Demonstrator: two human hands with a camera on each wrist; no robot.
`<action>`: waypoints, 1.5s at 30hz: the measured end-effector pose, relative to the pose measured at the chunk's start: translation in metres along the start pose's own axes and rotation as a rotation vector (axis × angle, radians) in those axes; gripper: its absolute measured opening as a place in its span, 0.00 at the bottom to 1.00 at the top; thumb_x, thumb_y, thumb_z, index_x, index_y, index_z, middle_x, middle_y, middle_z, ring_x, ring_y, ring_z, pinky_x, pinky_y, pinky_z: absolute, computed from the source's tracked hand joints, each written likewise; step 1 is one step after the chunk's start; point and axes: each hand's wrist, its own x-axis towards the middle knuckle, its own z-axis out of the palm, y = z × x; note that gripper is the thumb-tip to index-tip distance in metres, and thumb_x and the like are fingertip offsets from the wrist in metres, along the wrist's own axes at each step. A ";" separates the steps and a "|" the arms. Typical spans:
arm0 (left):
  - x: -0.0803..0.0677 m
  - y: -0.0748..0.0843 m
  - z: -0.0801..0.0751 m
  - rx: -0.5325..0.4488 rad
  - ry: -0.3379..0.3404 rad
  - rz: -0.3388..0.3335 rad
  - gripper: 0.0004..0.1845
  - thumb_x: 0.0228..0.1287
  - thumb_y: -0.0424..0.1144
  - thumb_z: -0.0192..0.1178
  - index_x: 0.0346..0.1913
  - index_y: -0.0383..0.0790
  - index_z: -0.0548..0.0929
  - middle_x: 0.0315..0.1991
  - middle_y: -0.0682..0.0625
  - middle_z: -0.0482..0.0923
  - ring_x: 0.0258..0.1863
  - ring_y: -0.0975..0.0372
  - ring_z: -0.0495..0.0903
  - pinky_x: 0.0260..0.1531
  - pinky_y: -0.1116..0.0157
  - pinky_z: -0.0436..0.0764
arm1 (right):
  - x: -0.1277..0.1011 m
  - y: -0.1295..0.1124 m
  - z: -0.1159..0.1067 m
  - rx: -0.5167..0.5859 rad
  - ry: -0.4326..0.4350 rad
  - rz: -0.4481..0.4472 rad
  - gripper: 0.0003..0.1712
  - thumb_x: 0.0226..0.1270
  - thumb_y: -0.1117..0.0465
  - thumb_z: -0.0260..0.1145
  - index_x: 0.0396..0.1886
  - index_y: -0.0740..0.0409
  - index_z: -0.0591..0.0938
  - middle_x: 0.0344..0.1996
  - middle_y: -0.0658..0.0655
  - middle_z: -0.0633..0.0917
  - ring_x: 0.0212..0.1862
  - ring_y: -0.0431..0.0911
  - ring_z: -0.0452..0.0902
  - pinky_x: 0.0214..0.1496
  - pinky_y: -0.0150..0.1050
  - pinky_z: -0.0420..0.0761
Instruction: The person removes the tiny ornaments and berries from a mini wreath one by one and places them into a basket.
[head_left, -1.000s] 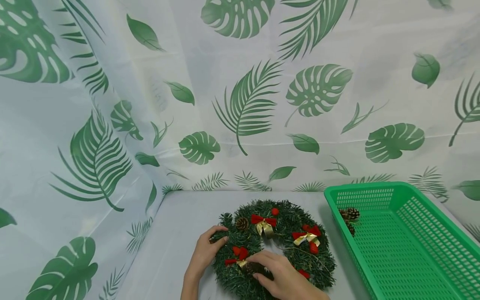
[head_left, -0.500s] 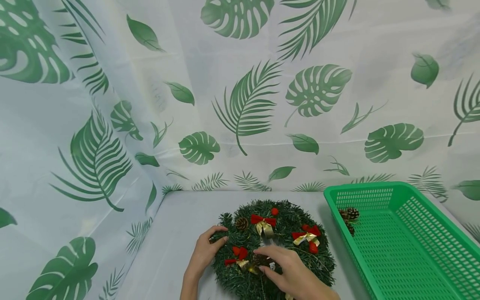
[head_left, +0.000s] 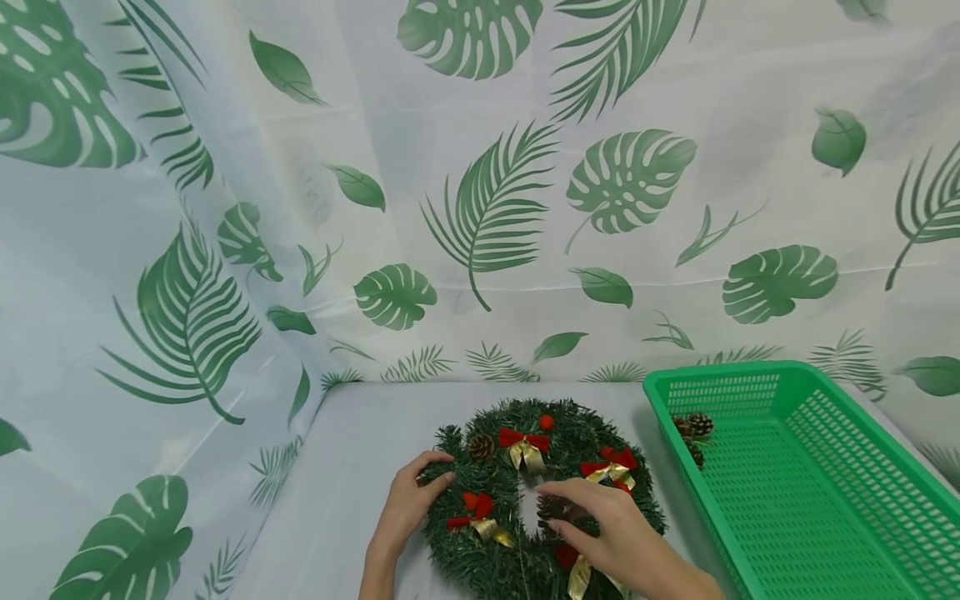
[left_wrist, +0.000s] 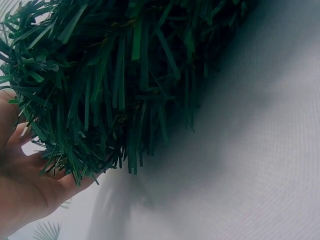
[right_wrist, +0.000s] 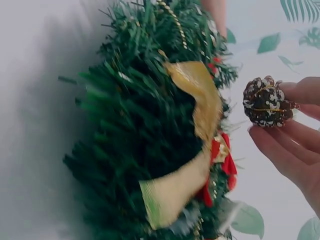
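A green needle wreath (head_left: 570, 433) with red and gold bows and a pine cone lies on the white table. My left hand (head_left: 408, 504) grips its left rim, fingers curled over the needles (left_wrist: 100, 85). My right hand (head_left: 611, 533) hovers over the wreath's middle and pinches a small brown pine cone (head_left: 552, 507) between thumb and fingers. The right wrist view shows that pine cone (right_wrist: 265, 101) at the fingertips, clear of the wreath (right_wrist: 140, 150) and its gold ribbon (right_wrist: 197, 100).
A green plastic mesh basket (head_left: 817, 492) stands at the right, with pine cones (head_left: 693, 429) in its far left corner. A leaf-printed white cloth (head_left: 480, 208) backs the table and rises at the left side.
My right hand has lifted from the wreath's lower part and moved right and up, with a pine cone pulled free in its fingers. The left hand has stayed on the rim.
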 end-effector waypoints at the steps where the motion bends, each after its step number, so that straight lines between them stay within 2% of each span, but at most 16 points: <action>1: 0.000 0.000 0.000 0.002 0.001 0.000 0.17 0.72 0.44 0.66 0.59 0.45 0.84 0.70 0.39 0.74 0.74 0.39 0.66 0.61 0.40 0.76 | -0.001 0.000 -0.003 0.009 0.001 0.009 0.28 0.61 0.72 0.75 0.61 0.56 0.82 0.48 0.60 0.89 0.40 0.41 0.88 0.36 0.29 0.85; 9: 0.004 -0.002 -0.004 0.020 0.008 -0.015 0.16 0.71 0.46 0.66 0.58 0.48 0.85 0.71 0.40 0.73 0.73 0.39 0.67 0.61 0.41 0.76 | -0.006 -0.001 -0.024 -0.061 0.038 0.015 0.30 0.56 0.74 0.77 0.59 0.54 0.83 0.45 0.57 0.90 0.38 0.39 0.88 0.36 0.25 0.83; 16: 0.002 -0.002 -0.004 0.002 0.017 0.000 0.16 0.71 0.45 0.66 0.59 0.46 0.84 0.71 0.39 0.72 0.72 0.39 0.68 0.59 0.43 0.79 | -0.009 -0.002 -0.044 -0.147 0.061 0.041 0.32 0.53 0.72 0.79 0.58 0.52 0.84 0.47 0.55 0.90 0.40 0.39 0.87 0.35 0.28 0.84; 23: 0.001 0.000 -0.002 -0.011 0.024 0.008 0.17 0.71 0.44 0.66 0.59 0.45 0.84 0.70 0.40 0.74 0.74 0.39 0.66 0.61 0.40 0.76 | -0.009 0.001 -0.065 -0.149 0.080 0.034 0.31 0.50 0.76 0.79 0.56 0.56 0.85 0.44 0.57 0.90 0.37 0.35 0.87 0.35 0.23 0.82; 32: -0.002 0.001 0.001 -0.013 0.030 0.000 0.17 0.71 0.43 0.66 0.59 0.45 0.84 0.71 0.39 0.73 0.72 0.39 0.67 0.58 0.43 0.79 | -0.007 0.005 -0.102 -0.175 0.063 0.133 0.27 0.55 0.74 0.78 0.55 0.56 0.85 0.45 0.57 0.90 0.39 0.37 0.88 0.35 0.27 0.84; 36: -0.002 0.001 0.000 -0.004 0.029 0.011 0.16 0.72 0.43 0.66 0.59 0.45 0.84 0.70 0.40 0.74 0.72 0.40 0.68 0.58 0.43 0.78 | -0.009 0.008 -0.117 -0.214 0.066 0.175 0.26 0.56 0.73 0.77 0.55 0.54 0.85 0.45 0.55 0.90 0.41 0.34 0.86 0.35 0.28 0.85; 40: -0.001 0.002 0.001 0.010 0.021 0.014 0.16 0.71 0.44 0.66 0.58 0.45 0.84 0.69 0.40 0.75 0.73 0.40 0.67 0.60 0.41 0.77 | -0.011 0.014 -0.134 -0.233 0.064 0.264 0.24 0.59 0.72 0.76 0.56 0.53 0.85 0.44 0.52 0.90 0.42 0.31 0.85 0.36 0.29 0.85; 45: -0.002 0.001 0.002 0.009 0.014 0.007 0.16 0.71 0.43 0.66 0.58 0.45 0.84 0.69 0.39 0.74 0.73 0.39 0.67 0.59 0.42 0.77 | -0.011 0.024 -0.153 -0.223 0.054 0.391 0.21 0.64 0.68 0.74 0.57 0.54 0.85 0.45 0.54 0.90 0.44 0.28 0.84 0.38 0.28 0.85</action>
